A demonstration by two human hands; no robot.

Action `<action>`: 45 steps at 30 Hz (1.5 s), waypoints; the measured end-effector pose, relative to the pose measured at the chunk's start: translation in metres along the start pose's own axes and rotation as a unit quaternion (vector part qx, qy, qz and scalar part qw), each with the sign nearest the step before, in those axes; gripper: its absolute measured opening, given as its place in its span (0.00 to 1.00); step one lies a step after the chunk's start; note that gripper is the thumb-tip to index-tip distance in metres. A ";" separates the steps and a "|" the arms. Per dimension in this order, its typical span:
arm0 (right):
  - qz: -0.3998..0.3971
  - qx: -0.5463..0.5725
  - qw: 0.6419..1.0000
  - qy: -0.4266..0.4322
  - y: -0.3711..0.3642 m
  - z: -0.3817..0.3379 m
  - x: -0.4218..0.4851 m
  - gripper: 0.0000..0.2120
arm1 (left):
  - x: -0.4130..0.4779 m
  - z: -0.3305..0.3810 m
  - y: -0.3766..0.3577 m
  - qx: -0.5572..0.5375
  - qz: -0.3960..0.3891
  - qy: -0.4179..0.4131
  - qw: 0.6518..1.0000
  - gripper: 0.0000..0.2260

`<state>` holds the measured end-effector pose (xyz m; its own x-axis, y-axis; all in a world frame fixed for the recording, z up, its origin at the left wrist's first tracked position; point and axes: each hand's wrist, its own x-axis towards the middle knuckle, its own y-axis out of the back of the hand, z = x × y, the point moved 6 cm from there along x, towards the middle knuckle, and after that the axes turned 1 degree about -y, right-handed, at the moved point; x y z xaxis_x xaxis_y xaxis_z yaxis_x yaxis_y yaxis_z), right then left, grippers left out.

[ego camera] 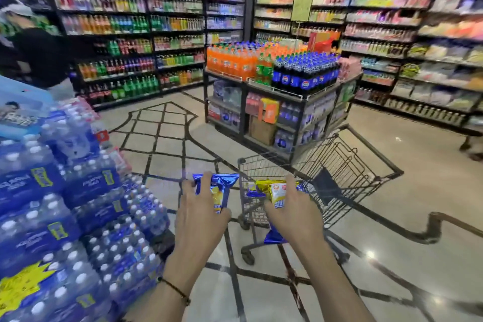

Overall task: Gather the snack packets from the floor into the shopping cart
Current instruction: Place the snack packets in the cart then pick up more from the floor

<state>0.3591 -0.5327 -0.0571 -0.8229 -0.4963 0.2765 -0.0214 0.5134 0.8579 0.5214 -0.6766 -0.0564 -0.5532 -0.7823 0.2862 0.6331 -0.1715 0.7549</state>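
Note:
My left hand (200, 206) grips a blue snack packet (218, 187) with yellow print, held just left of the cart's near corner. My right hand (292, 210) holds a bundle of snack packets (275, 191), yellow and white on top, with a blue packet (273, 236) sticking out below the palm. The bundle is over the near end of the black wire shopping cart (347, 165), which stands on the tiled floor and stretches away to the right. How many packets the right hand holds is hidden.
Stacked packs of bottled water (65, 204) rise close on the left. A display stand of soda bottles (282, 81) sits beyond the cart. Drink shelves (125, 42) line the back, and a person (39, 55) stands at far left. Open tiled floor (418, 204) lies to the right.

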 end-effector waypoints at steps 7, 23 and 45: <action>-0.011 -0.073 0.994 -0.084 -0.040 0.059 0.102 0.34 | 0.118 0.020 -0.104 -0.026 -0.064 -0.047 0.997 0.35; -0.016 -0.087 0.974 -0.208 -0.077 0.169 0.320 0.38 | 0.332 0.117 -0.299 -0.036 -0.175 -0.147 0.973 0.34; -0.237 -0.088 0.955 -0.158 -0.319 0.441 0.581 0.36 | 0.443 0.129 -0.677 0.026 -0.283 0.124 0.951 0.38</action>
<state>-0.3623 -0.6764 -0.3614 -0.8755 -0.3937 -0.2802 -0.3601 0.1446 0.9217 -0.2224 -0.8299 -0.3642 -0.6485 -0.6918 -0.3175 0.2412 -0.5823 0.7763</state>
